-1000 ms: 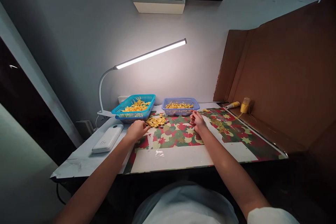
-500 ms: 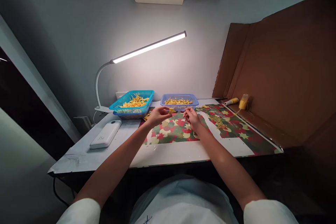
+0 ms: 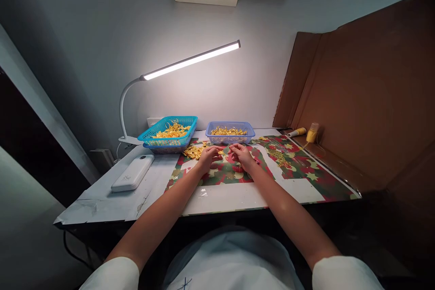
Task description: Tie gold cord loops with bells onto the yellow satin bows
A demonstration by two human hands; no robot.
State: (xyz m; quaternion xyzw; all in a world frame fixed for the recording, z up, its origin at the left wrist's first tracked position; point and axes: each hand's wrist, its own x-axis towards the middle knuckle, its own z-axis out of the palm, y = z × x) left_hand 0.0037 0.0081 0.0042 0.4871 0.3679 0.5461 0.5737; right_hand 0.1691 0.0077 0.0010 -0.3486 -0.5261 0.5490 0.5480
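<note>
Your left hand pinches a small yellow piece between thumb and fingers, above the middle of the worktop. Just beside it, your right hand has thumb and forefinger pressed together; you cannot tell whether anything thin is between them. A yellow pile lies near your left hand, on the side toward the worktop's left edge. Behind that pile, toward the far left corner, a turquoise basket of yellow pieces sits on a blue one. A lilac basket with gold-coloured contents stands by the middle of the far edge. Gold strands lie toward the right edge, and a white device near the left edge.
</note>
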